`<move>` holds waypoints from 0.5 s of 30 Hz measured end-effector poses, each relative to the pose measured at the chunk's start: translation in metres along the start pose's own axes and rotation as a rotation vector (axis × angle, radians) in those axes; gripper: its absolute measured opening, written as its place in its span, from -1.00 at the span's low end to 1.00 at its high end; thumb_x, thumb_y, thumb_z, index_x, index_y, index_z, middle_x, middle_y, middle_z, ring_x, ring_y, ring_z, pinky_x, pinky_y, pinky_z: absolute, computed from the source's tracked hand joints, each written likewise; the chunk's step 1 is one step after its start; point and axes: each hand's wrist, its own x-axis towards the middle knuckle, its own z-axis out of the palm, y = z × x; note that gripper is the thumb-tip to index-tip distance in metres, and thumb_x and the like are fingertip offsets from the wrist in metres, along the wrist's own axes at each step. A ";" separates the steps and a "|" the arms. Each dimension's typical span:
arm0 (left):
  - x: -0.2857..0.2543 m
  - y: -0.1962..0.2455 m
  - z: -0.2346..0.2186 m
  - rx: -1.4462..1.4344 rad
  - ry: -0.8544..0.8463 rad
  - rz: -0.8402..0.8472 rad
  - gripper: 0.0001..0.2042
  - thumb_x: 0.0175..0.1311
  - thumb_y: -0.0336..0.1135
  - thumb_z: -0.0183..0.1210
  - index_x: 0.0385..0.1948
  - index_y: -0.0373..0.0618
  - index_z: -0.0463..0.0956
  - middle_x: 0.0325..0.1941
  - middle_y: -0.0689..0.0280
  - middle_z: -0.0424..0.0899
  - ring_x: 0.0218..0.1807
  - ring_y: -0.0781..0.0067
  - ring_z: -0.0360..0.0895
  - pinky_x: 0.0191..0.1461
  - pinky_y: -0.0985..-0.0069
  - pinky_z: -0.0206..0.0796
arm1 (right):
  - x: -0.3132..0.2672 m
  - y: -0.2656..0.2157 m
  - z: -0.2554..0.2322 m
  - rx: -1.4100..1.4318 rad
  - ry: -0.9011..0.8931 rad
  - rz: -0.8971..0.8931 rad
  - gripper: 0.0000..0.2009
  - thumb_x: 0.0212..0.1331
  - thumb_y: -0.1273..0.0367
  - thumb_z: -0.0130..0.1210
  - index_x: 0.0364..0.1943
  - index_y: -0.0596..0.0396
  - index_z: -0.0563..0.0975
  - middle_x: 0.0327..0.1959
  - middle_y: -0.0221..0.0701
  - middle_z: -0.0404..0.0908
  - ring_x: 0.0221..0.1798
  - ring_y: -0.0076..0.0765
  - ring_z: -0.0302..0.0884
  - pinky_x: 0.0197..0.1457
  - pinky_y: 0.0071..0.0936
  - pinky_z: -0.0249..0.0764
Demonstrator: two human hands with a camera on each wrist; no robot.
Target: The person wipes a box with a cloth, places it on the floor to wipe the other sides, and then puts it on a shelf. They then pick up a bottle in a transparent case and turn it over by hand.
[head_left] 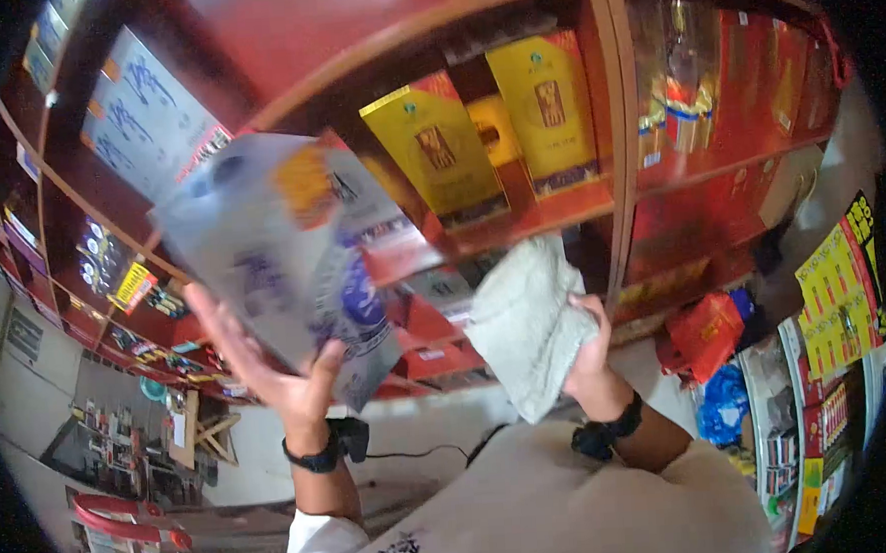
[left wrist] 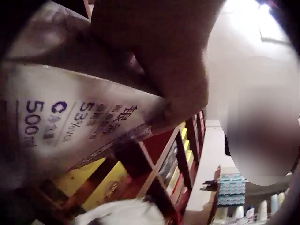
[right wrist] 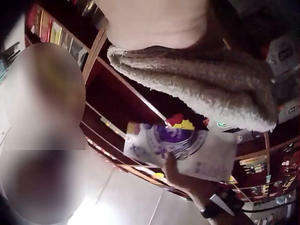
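My left hand (head_left: 294, 389) holds a silver-white liquor box (head_left: 272, 255) with purple print and an orange label, thumb on its lower front face and fingers along its left side. The box is tilted in front of the shelves. Close up in the left wrist view, its side (left wrist: 51, 117) reads 500 ml and 53% vol. A folded whitish towel (head_left: 526, 322) is gripped in my right hand (head_left: 589, 354), to the right of the box and apart from it. In the right wrist view the thick, fuzzy towel (right wrist: 187, 89) hangs over the box (right wrist: 213, 154).
Red-brown shelving (head_left: 610, 118) spans the front, with yellow boxes (head_left: 436, 147) and a pale box (head_left: 144, 112) on it. A red bag (head_left: 706, 333) and a blue plastic bag (head_left: 722, 407) lie at the right, near a stocked white rack (head_left: 777, 429).
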 end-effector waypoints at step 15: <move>0.255 0.023 0.027 -0.934 0.007 -0.293 -0.67 0.24 -0.47 0.22 0.04 -0.27 0.46 -0.16 0.19 0.66 -0.09 0.31 0.68 0.08 0.35 0.57 | -0.008 0.003 -0.025 0.045 0.050 0.134 -0.39 0.18 0.01 -0.02 0.25 0.04 0.51 0.15 -0.17 0.66 0.19 0.07 0.61 0.36 -0.01 0.47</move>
